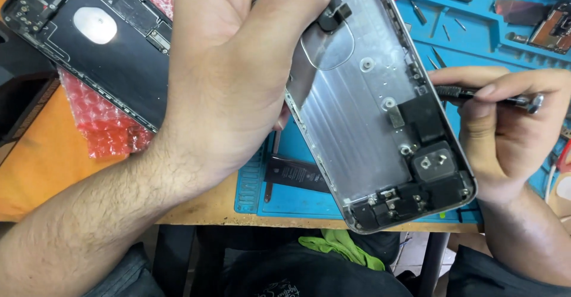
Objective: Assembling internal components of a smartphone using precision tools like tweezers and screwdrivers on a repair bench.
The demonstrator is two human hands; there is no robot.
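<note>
- Head view: left hand (232,65) clamped on the far-left edge of a silver phone shell (363,112), holding it tilted above the blue mat (297,199).
- Right hand (505,136), fingers closed together on a thin metal screwdriver (488,95); its tip meets the shell's right edge.
- Shell lies open-side up, small black parts at its near end.
- A dark battery strip (294,175) on the mat, partly under the shell.
- Far left on the orange table (41,172): a black phone shell (95,41) on red bubble wrap (104,124).
- Green cloth (342,246) below the table's near edge.
</note>
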